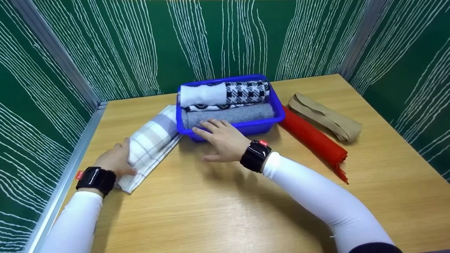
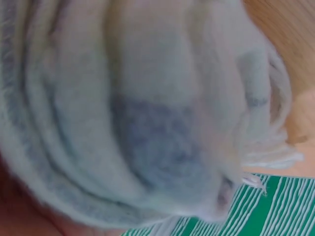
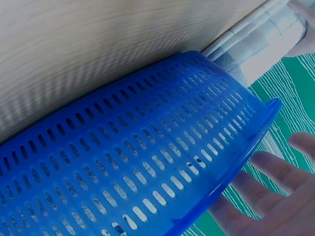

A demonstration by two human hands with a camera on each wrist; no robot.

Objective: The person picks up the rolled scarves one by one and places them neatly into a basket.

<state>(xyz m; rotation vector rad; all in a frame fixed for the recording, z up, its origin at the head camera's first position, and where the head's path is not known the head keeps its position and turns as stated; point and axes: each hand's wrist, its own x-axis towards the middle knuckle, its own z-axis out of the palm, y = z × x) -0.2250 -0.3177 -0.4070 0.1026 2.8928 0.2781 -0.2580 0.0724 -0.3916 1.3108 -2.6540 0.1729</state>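
Observation:
A folded white, beige and grey plaid scarf (image 1: pixel 151 135) lies slantwise on the table, its far end against the basket. My left hand (image 1: pixel 114 160) grips its near end between fingers and thumb; in the left wrist view the layered scarf (image 2: pixel 152 113) fills most of the picture. Fingers spread, my right hand (image 1: pixel 226 142) hovers at the front rim of a blue slotted basket (image 1: pixel 260 127) and holds nothing. Inside the basket are a rolled white and black checked cloth (image 1: pixel 246 92), a grey rolled cloth (image 1: pixel 228 113) and a patterned piece between them.
Right of the basket, a rolled red scarf (image 1: pixel 313 138) with fringe lies on the wooden table (image 1: pixel 218 218). Beyond it is a tan rolled cloth (image 1: pixel 327 117). Green panels with white lines (image 1: pixel 239 38) enclose the table at the back and both sides.

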